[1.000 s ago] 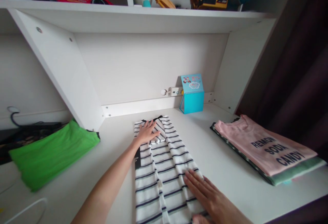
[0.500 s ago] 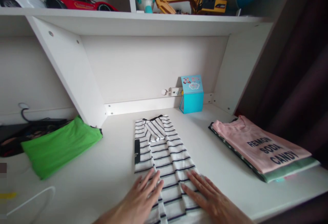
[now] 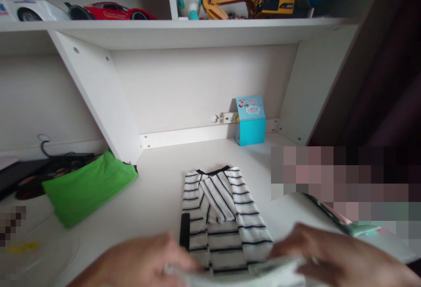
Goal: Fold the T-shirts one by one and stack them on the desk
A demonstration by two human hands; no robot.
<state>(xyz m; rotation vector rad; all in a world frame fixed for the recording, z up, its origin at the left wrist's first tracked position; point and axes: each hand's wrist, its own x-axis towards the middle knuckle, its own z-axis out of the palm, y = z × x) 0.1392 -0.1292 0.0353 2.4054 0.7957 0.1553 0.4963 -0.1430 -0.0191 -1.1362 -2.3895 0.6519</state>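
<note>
A white shirt with black stripes (image 3: pixel 223 239) lies on the desk with its sides and sleeves folded inward and its dark collar pointing away from me. My left hand (image 3: pixel 148 256) is closed on the left part of its near end. Closed on the right part of that end is my right hand (image 3: pixel 319 252). Between my hands the near edge is raised off the desk and blurred. Some fingertips are hidden behind the hands and cloth.
A folded green garment (image 3: pixel 92 188) lies at the left beside dark items. A blue desk calendar (image 3: pixel 251 122) stands at the back. Blurred-out blocks cover most of the clothes stack (image 3: pixel 345 219) at the right. Toys, including a yellow excavator (image 3: pixel 246 2), sit on the shelf above.
My hands were lying flat on the striped shirt; now they grip its near end and lift it. The shirt has shifted toward me and slightly right.
</note>
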